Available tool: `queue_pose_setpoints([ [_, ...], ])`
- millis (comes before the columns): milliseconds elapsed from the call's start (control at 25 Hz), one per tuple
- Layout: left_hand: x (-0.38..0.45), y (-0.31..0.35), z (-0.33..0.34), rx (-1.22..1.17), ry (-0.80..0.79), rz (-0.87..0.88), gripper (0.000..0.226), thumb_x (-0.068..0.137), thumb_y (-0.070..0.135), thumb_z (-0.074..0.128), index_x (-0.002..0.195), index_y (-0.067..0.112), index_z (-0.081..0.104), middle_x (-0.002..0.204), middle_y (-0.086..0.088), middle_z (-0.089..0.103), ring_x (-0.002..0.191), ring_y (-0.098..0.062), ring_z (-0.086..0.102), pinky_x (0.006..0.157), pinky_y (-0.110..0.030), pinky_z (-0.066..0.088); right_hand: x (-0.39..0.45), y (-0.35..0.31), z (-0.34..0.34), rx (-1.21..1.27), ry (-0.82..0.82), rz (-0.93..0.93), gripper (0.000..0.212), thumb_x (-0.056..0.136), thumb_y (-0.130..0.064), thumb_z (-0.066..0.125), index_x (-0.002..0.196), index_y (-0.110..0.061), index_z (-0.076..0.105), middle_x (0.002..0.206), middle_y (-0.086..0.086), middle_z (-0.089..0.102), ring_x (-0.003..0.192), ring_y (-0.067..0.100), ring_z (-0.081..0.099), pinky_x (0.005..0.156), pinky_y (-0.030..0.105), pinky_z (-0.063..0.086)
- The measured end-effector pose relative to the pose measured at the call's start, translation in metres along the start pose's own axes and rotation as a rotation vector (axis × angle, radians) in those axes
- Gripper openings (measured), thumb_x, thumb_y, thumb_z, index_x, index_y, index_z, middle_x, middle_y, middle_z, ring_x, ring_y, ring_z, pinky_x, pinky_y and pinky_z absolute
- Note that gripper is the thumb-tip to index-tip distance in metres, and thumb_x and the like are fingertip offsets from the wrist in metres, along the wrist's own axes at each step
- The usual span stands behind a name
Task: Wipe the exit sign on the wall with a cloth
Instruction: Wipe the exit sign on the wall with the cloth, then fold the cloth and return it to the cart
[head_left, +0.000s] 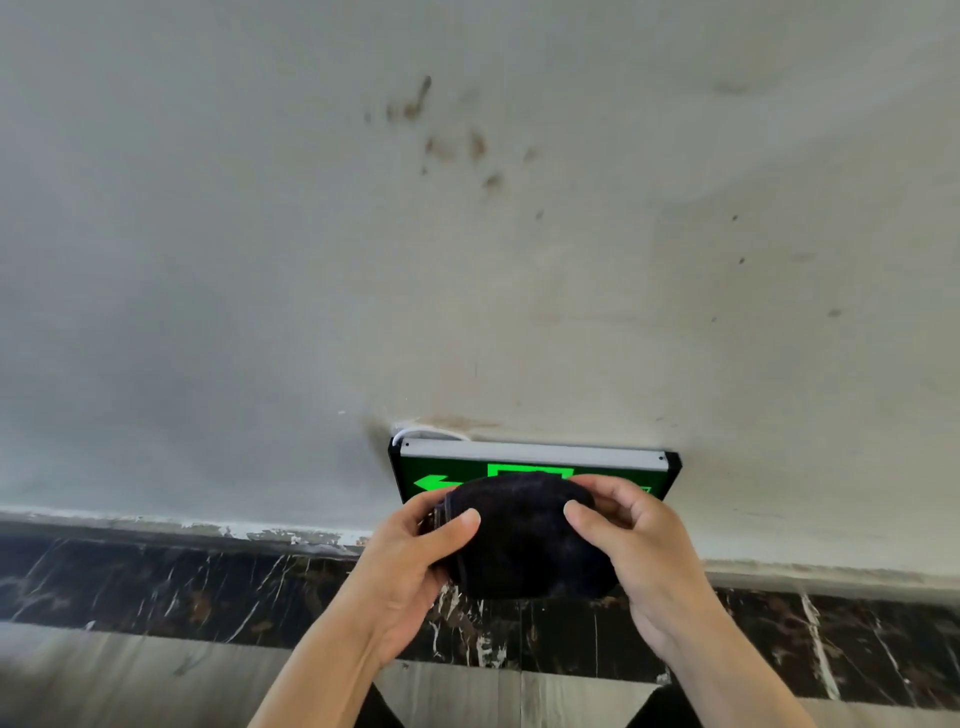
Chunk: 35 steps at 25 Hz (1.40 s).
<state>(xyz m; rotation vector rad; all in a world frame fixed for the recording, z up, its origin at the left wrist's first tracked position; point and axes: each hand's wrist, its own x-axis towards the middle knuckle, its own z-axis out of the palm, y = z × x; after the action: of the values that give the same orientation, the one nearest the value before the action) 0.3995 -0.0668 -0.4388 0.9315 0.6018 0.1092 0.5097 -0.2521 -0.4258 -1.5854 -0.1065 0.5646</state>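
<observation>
Both forearms reach in from the near edge. The left hand (410, 561) and the right hand (631, 545) share a dark cloth (524, 540) bunched into a rounded wad between them. Each grip is pinching the cloth: the left thumb lies over its left part with the fingers curled behind, and the right thumb presses its right part with the fingers wrapped over the top.

Just beyond the cloth, low on the wall (467, 260), hangs the exit sign (535, 460), lit green, with an arrow pointing left. The wad covers the middle and lower part of its face, though whether cloth touches sign cannot be told. A white cable (423, 431) loops out at the sign's far left corner, above a dark marble skirting (208, 582).

The main risk, in my judgement, is the fixture itself. A hard push could shift the housing on its mount or snag that exposed cable. With the cloth balled up, only a small patch would meet the face, so the corners and arrow may be missed. The wall's brown stains could also smear onto the cloth if a stroke strays upward.
</observation>
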Motion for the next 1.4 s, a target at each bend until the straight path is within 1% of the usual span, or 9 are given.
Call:
queue_pose_setpoints([
  [200,-0.050,0.062,0.038,0.100,0.026,0.029,0.038,0.072,0.004,0.077,0.110,0.002,0.071,0.108,-0.018,0.074,0.098,-0.031,0.072,0.071,-0.030,0.062,-0.042,-0.082,-0.007,0.014,0.022,0.054,0.023,0.081,-0.007,0.074,0.091,-0.027,0.076,0.088,-0.010,0.078,0.081,0.004,0.072,0.062,0.015,0.054],
  [320,-0.088,0.110,0.069,0.140,0.057,0.029,0.035,0.072,0.011,0.078,0.105,0.001,0.073,0.104,-0.020,0.075,0.095,-0.032,0.073,0.069,-0.030,0.061,-0.071,-0.147,-0.010,0.012,0.031,0.099,0.022,0.080,-0.008,0.075,0.089,-0.028,0.077,0.087,-0.007,0.078,0.081,0.008,0.073,0.066,0.021,0.054],
  [520,-0.161,0.200,0.130,0.201,0.120,0.011,0.010,0.088,0.015,0.073,0.095,0.009,0.078,0.098,-0.017,0.076,0.088,-0.033,0.075,0.069,-0.040,0.062,-0.125,-0.267,-0.014,-0.014,-0.009,0.127,0.020,0.079,-0.010,0.076,0.090,-0.027,0.078,0.089,-0.001,0.077,0.079,0.008,0.072,0.061,0.018,0.054],
  [680,-0.219,0.264,0.173,0.158,0.161,-0.022,0.010,0.097,0.011,0.066,0.105,0.009,0.073,0.099,-0.017,0.076,0.089,-0.037,0.074,0.070,-0.050,0.061,-0.164,-0.353,-0.024,-0.074,-0.184,0.166,0.042,0.075,0.000,0.075,0.107,-0.028,0.071,0.101,0.003,0.074,0.090,0.015,0.072,0.072,0.024,0.055],
  [760,-0.241,0.287,0.189,0.118,0.171,-0.029,0.011,0.098,0.009,0.066,0.106,0.008,0.073,0.101,-0.018,0.075,0.090,-0.037,0.074,0.070,-0.050,0.061,-0.180,-0.383,-0.029,-0.142,-0.234,0.156,0.050,0.074,0.006,0.073,0.111,-0.027,0.068,0.099,0.002,0.074,0.088,0.015,0.072,0.071,0.023,0.054],
  [880,-0.264,0.301,0.207,0.077,0.140,-0.007,0.017,0.096,0.004,0.066,0.113,0.002,0.067,0.102,-0.020,0.075,0.092,-0.036,0.073,0.067,-0.044,0.061,-0.193,-0.409,-0.033,-0.186,-0.203,0.083,0.045,0.075,0.005,0.073,0.105,-0.028,0.071,0.091,-0.003,0.076,0.082,0.007,0.072,0.071,0.021,0.053],
  [1080,-0.278,0.302,0.204,0.067,0.128,0.022,0.026,0.091,0.000,0.069,0.116,-0.004,0.062,0.104,-0.020,0.075,0.095,-0.037,0.073,0.070,-0.044,0.062,-0.200,-0.420,-0.026,-0.129,-0.158,0.070,0.040,0.078,0.003,0.072,0.105,-0.026,0.070,0.103,0.003,0.071,0.097,0.018,0.068,0.082,0.032,0.055],
  [1160,-0.289,0.301,0.197,0.050,0.180,0.053,0.026,0.090,0.001,0.070,0.115,-0.004,0.064,0.103,-0.020,0.075,0.093,-0.037,0.073,0.069,-0.044,0.062,-0.204,-0.422,-0.015,-0.121,-0.173,0.070,0.039,0.078,0.004,0.071,0.104,-0.025,0.071,0.104,0.005,0.072,0.097,0.021,0.069,0.087,0.038,0.056],
  [1400,-0.332,0.320,0.142,-0.052,0.415,0.219,0.016,0.093,-0.001,0.069,0.109,0.002,0.068,0.098,-0.016,0.077,0.091,-0.033,0.074,0.067,-0.040,0.063,-0.199,-0.430,0.064,-0.153,-0.383,0.032,0.038,0.080,0.004,0.070,0.103,-0.026,0.071,0.094,-0.002,0.077,0.084,0.014,0.074,0.074,0.034,0.059],
])
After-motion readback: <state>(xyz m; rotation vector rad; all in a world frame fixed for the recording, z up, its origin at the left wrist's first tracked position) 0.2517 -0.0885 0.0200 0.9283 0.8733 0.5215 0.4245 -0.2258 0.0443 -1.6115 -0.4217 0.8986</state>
